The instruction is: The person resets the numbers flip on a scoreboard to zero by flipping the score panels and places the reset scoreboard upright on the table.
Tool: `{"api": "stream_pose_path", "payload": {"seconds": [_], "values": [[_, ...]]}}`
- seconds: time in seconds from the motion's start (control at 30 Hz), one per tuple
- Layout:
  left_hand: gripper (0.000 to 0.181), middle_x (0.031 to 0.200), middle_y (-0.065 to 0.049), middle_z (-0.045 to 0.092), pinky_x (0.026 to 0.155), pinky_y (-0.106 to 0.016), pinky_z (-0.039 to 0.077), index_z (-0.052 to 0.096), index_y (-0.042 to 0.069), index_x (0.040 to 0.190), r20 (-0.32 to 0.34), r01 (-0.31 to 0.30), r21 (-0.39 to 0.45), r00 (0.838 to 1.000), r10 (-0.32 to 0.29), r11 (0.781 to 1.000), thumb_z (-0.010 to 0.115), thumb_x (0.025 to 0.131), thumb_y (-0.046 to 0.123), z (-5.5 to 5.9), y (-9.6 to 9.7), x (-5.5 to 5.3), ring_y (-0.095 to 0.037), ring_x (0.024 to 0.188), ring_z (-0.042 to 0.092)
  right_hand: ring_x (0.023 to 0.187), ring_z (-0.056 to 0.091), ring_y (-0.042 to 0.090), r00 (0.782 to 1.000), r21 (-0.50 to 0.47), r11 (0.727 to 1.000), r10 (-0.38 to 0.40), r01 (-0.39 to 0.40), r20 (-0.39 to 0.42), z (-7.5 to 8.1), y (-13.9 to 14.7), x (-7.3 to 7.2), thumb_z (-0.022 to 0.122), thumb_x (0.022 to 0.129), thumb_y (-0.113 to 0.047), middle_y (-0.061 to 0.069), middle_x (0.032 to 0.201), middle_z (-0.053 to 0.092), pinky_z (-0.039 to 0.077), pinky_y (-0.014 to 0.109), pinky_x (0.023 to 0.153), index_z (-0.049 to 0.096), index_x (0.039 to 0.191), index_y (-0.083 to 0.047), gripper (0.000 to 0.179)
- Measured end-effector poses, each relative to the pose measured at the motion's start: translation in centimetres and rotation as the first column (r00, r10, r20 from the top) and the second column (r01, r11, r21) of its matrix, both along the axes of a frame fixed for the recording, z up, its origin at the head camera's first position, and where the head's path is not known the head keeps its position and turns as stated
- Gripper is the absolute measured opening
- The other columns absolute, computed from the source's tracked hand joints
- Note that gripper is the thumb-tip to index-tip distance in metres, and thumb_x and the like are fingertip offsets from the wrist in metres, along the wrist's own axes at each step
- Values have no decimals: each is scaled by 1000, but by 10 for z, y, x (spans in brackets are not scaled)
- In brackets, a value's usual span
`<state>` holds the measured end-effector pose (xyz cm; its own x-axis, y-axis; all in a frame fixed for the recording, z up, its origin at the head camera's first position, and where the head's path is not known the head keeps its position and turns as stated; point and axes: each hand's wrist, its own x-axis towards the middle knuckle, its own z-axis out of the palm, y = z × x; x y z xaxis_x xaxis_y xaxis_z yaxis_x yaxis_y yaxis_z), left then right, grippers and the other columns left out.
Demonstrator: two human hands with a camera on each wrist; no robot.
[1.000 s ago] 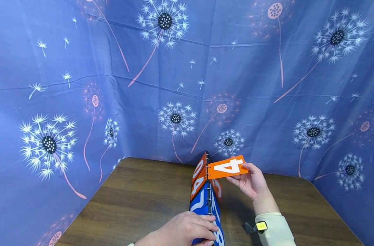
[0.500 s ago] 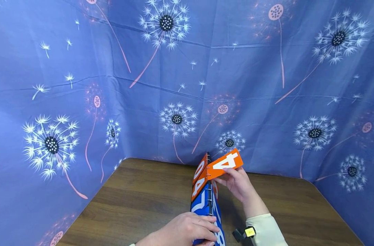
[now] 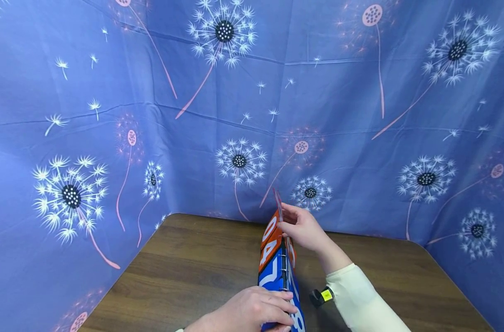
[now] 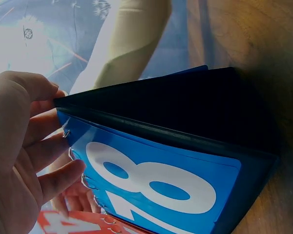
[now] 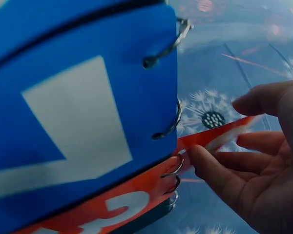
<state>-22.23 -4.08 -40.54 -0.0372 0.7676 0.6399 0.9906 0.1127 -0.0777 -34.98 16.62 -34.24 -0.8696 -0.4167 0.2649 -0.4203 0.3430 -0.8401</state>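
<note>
A tabletop flip scoreboard [image 3: 272, 265] with orange and blue number cards on metal rings stands tent-like, its spine running away from me. My left hand [image 3: 252, 306] grips its near end, fingers over the top; a blue card showing 8 [image 4: 151, 175] hangs below them in the left wrist view. Toward the far end, my right hand [image 3: 305, 227] pinches an orange card [image 3: 278, 204], which stands nearly upright above the rings, edge-on to the head view. In the right wrist view, fingers and thumb lie on both sides of this orange card [image 5: 205, 138].
The scoreboard rests on a brown wooden table [image 3: 185, 272]. A blue dandelion-print curtain [image 3: 339, 101] hangs close behind and along both sides. A small black device with a yellow screen [image 3: 326, 295] is strapped at the right wrist.
My right hand has moved leftward to the spine, swinging the orange 4 card from sticking out on the right to nearly upright. The left hand has stayed in place.
</note>
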Motion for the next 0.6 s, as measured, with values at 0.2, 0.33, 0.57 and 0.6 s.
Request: {"api": "stream_pose_path", "payload": {"seconds": [0.2, 0.33, 0.57, 0.6], "values": [[15, 121, 1, 77, 111, -17, 44, 78, 12, 111, 89, 0, -30, 996, 2, 1000, 71, 98, 17, 1, -1, 3, -7, 133, 60, 100, 71, 21, 996, 308, 950, 72, -51, -58, 17, -17, -8, 74, 93, -24, 9, 131, 71, 61, 32, 80, 61, 144, -13, 53], [16, 122, 1, 77, 111, -16, 43, 78, 12, 112, 132, -6, -49, 991, 13, 999, 69, 100, 17, 2, -1, 4, -5, 135, 58, 70, 58, 10, 986, 512, 858, 120, -42, -120, 22, -27, -15, 79, 89, -31, 2, 95, 75, 48, 25, 63, 70, 134, -18, 48], [14, 119, 2, 78, 112, -16, 42, 79, 14, 108, 75, -24, -38, 997, 27, 999, 71, 98, 19, 3, -1, 4, -5, 133, 60, 76, 59, 9, 963, 680, 732, 214, -47, -164, 13, -36, -23, 85, 85, -29, -1, 101, 78, 53, 30, 73, 79, 116, -13, 35], [14, 119, 2, 78, 112, -16, 42, 79, 13, 108, 74, -24, -38, 997, 27, 999, 71, 98, 19, 3, -2, 4, -5, 133, 60, 79, 61, 10, 961, 691, 721, 221, -46, -167, 11, -37, -24, 85, 84, -27, 0, 104, 78, 55, 31, 77, 80, 113, -12, 33]]}}
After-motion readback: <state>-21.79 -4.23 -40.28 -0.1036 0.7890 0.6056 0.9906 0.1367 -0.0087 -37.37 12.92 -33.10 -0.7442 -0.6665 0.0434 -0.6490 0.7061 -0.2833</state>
